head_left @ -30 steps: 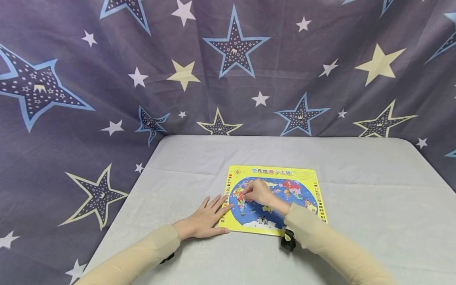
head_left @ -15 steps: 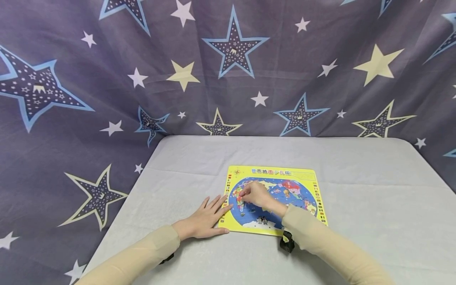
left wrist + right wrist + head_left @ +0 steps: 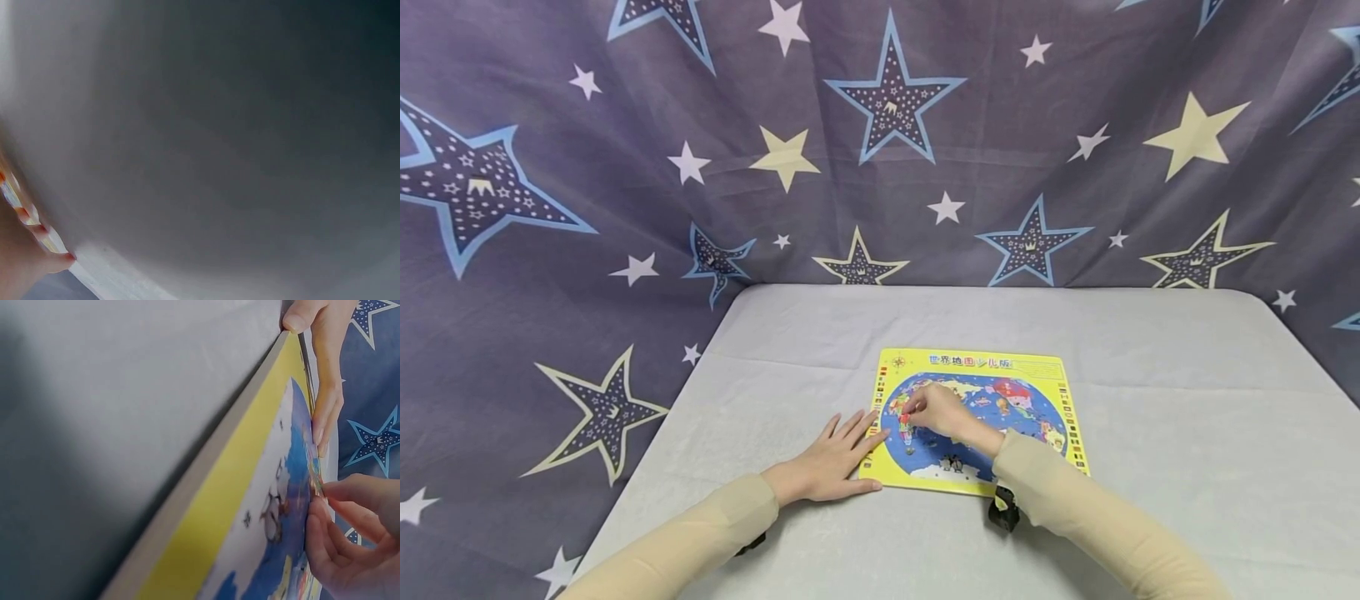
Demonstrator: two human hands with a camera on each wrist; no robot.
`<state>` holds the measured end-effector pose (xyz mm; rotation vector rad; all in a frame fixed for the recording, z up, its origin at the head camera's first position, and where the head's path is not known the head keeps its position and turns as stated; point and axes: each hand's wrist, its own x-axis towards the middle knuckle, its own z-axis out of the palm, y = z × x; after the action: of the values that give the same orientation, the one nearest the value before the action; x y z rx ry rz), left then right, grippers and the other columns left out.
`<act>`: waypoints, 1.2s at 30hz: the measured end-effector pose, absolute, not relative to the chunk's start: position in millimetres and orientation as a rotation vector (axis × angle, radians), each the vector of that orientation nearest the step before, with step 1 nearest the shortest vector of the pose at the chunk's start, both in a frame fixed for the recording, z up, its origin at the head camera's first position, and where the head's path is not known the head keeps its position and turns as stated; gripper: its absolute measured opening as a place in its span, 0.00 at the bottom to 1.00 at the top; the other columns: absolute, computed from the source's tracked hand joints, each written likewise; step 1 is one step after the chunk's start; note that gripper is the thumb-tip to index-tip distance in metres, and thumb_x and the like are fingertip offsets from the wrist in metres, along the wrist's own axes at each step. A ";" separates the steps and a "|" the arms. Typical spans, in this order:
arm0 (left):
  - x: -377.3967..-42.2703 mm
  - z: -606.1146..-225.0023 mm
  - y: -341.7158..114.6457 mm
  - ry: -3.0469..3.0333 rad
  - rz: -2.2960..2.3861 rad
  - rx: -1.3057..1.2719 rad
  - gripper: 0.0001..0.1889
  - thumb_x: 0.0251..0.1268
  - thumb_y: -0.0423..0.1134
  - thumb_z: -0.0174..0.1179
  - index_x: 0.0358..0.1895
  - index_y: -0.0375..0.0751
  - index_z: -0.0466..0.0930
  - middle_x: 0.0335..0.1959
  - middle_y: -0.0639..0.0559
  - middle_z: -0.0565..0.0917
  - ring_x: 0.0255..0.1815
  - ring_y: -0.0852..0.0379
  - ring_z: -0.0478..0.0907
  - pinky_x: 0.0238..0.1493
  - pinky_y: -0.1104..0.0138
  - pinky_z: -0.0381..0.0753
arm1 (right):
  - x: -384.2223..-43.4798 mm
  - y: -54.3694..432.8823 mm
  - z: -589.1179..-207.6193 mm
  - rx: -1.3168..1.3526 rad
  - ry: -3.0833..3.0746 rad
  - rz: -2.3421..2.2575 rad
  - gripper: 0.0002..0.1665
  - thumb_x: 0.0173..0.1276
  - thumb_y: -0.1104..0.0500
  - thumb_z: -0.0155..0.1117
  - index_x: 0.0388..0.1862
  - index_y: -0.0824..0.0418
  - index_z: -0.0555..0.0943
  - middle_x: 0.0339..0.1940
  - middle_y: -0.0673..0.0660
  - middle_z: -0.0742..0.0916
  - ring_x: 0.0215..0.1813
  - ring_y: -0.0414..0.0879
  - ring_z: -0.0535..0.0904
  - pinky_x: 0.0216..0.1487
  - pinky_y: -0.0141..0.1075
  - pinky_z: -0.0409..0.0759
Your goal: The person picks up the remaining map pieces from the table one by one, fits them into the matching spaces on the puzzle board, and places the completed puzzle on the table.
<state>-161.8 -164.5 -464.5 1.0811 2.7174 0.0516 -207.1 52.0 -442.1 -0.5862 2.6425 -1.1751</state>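
Note:
A yellow-bordered world map puzzle board [image 3: 970, 360] lies flat on the table, with a blue map in the middle. My left hand [image 3: 831, 462] rests with fingers spread on its left edge; the thumb sits by the near left corner. Over the left part of the map, my right hand [image 3: 942, 410] pinches a small, colourful puzzle piece [image 3: 906, 422] between thumb and forefinger. The right wrist view shows the right fingertips [image 3: 319, 503] at the board's surface, where they hide most of the piece. In the left wrist view, only part of the left hand [image 3: 22, 253] shows.
The board stands on a pale grey cloth-covered table [image 3: 805, 333]. A dark curtain [image 3: 925, 183] with printed stars hangs behind and to the left. A black wrist device [image 3: 1004, 510] hangs under the right cuff, near the board's front edge.
My right hand has moved slightly toward me and to the left with the piece, then stayed nearly still. The left hand and the board have kept their places.

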 end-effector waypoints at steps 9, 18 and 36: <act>-162.0 -463.0 -164.1 2.718 0.073 1.101 0.39 0.58 0.69 0.33 0.70 0.51 0.46 0.71 0.46 0.43 0.70 0.46 0.40 0.64 0.47 0.41 | -208.7 51.5 -445.5 -0.662 2.648 -1.165 0.03 0.55 0.65 0.64 0.28 0.64 0.83 0.25 0.53 0.83 0.24 0.38 0.76 0.23 0.29 0.73; -162.2 -463.5 -164.4 2.707 0.069 1.080 0.39 0.58 0.69 0.33 0.70 0.53 0.45 0.71 0.48 0.41 0.70 0.47 0.38 0.64 0.47 0.40 | -208.8 49.3 -445.5 -0.697 2.665 -1.098 0.03 0.56 0.64 0.64 0.28 0.63 0.83 0.26 0.53 0.83 0.28 0.41 0.78 0.28 0.31 0.75; -162.4 -464.8 -164.8 2.716 0.044 1.082 0.40 0.57 0.71 0.30 0.70 0.53 0.44 0.71 0.49 0.41 0.70 0.48 0.38 0.65 0.48 0.39 | -213.0 56.2 -449.5 -0.826 2.596 -1.097 0.06 0.53 0.68 0.65 0.32 0.66 0.82 0.22 0.52 0.81 0.22 0.38 0.70 0.23 0.28 0.69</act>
<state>-162.4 -164.8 -464.8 1.0824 2.7160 0.0444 -213.0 56.2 -449.5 -0.8256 2.5959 -1.0968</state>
